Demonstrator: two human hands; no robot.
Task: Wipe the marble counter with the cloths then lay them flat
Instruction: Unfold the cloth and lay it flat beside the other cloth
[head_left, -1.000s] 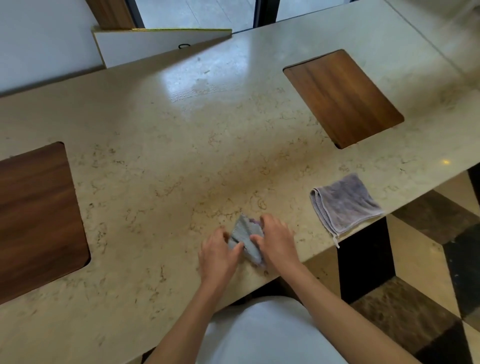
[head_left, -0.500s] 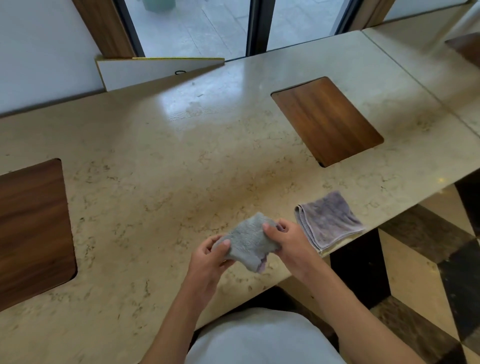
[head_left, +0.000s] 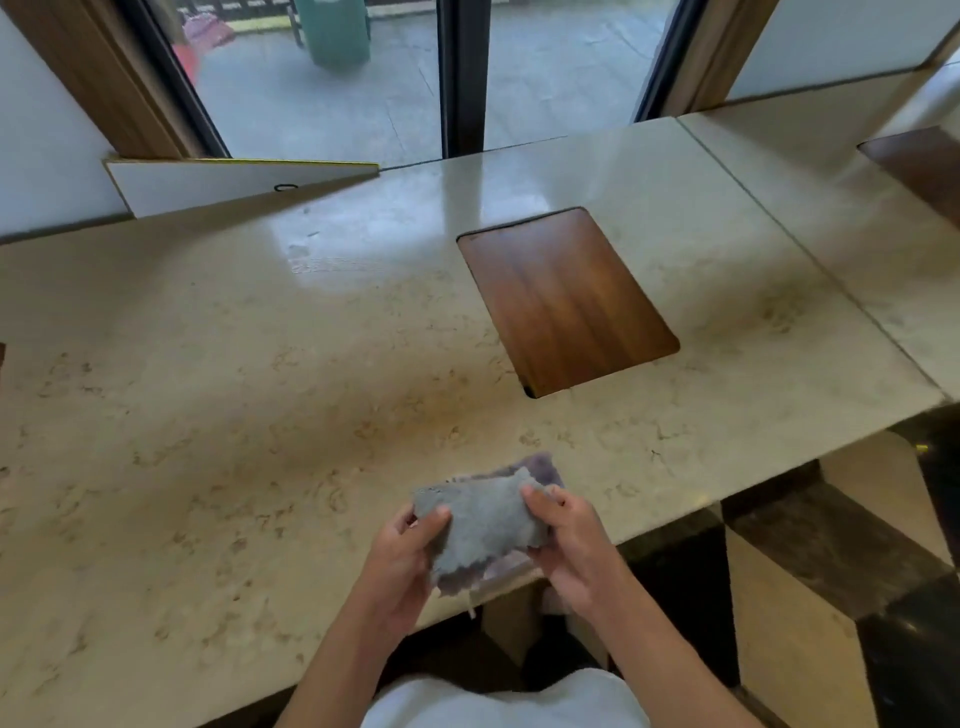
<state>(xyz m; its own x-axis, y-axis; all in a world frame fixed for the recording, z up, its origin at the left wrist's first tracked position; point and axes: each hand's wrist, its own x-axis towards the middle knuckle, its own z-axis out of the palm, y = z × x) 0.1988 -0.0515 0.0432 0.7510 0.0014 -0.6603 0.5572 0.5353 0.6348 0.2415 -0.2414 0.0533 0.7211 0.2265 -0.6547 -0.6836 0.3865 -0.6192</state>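
A grey cloth (head_left: 483, 525) is held up between both hands, spread partly open above the near edge of the beige marble counter (head_left: 260, 415). My left hand (head_left: 405, 561) pinches its left edge and my right hand (head_left: 571, 545) pinches its right edge. A second, purple-grey cloth (head_left: 543, 465) lies folded on the counter directly under the held one; only its far corner and a strip at the bottom show.
A wooden inset panel (head_left: 566, 301) sits in the counter at the right middle, another at the far right (head_left: 919, 166). A white board (head_left: 234, 182) leans at the back left. Glass doors stand behind the counter. Tiled floor lies beyond the counter's right edge.
The grey cloth was bunched on the counter under both hands; it has been lifted and pulled apart, and now hangs over the purple-grey cloth. The camera view has tilted up.
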